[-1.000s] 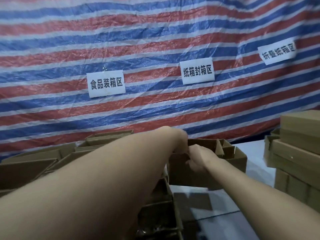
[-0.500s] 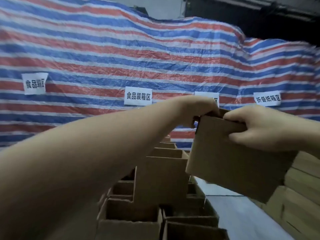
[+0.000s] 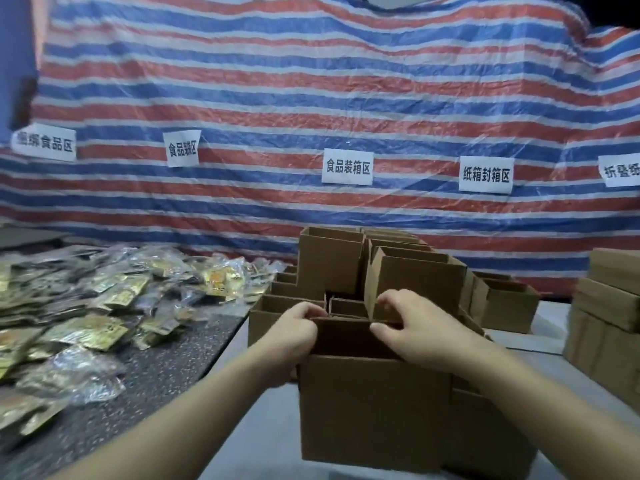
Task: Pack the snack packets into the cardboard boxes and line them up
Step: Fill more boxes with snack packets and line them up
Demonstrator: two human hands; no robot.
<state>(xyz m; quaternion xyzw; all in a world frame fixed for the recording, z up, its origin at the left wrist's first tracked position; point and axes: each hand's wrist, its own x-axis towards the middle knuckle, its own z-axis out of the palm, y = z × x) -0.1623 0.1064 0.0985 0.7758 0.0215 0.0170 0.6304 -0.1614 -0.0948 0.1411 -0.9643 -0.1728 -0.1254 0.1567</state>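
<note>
Our fingers curl over the top edges of the nearest cardboard box. The left hand grips the left rim, fingertips hooked over and into the open mouth. The right hand grips the right rim, its thumb pointing in along the back edge and the other fingers bent over the wall toward the far side. Both hands are closed on cardboard; neither holds a packet. We cannot see the inside floor of this box, only a dark upper part of the cavity, so we cannot say whether anything lies in it.

Outward from the hands, the box stands upright on the pale table, its mouth facing up and its long side running left to right across our view. Right behind it stand more open boxes, packed close together, some stacked higher than others. At the far right sits a stack of closed boxes, apart from the open ones.

The snack packets lie in a loose heap on the dark speckled surface to our left, well apart from the box and lower in the view than its rim. That makes the left hand the nearer one to them; we judge it would let go and reach leftward, while the right hand steadies the box. The packets point every way, with no common axis.

Behind everything hangs a striped tarpaulin carrying white paper signs.
</note>
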